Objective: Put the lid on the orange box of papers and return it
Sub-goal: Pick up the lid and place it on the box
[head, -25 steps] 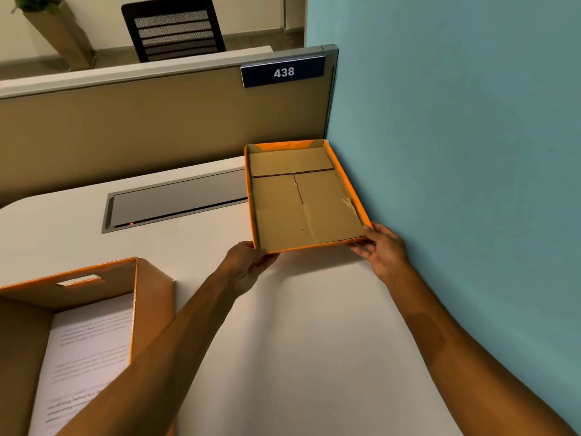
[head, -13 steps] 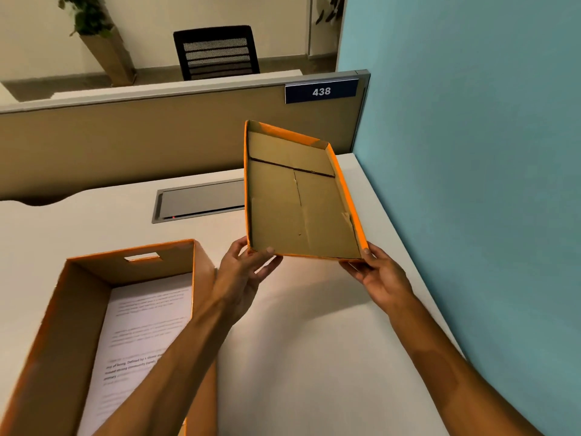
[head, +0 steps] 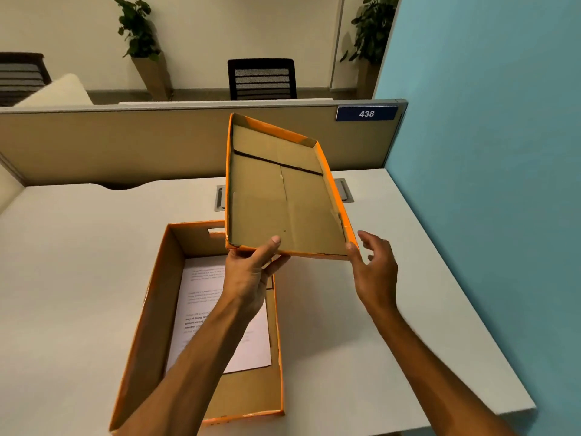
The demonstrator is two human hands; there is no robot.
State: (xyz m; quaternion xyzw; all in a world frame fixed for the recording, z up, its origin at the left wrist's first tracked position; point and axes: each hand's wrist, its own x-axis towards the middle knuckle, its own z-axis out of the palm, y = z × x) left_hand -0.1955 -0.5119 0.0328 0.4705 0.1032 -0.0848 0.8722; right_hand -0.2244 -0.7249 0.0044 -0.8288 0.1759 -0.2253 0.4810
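While the orange lid (head: 279, 196) hangs tilted in the air, its brown inside facing the camera, its near edge sits above the far end of the open orange box (head: 201, 325). That box rests on the white desk (head: 78, 262) with printed papers (head: 217, 313) lying flat inside. At the lid's near left corner the left hand (head: 251, 275) pinches the rim, thumb inside. By the lid's near right corner the right hand (head: 374, 272) has its fingers spread, thumb touching the rim.

The lid (head: 279, 196) is raw brown cardboard inside, matt, with orange-coated edges. The box (head: 151, 309) matches it and holds white printed paper (head: 201, 297). The desk (head: 78, 262) looks smooth, matt white.
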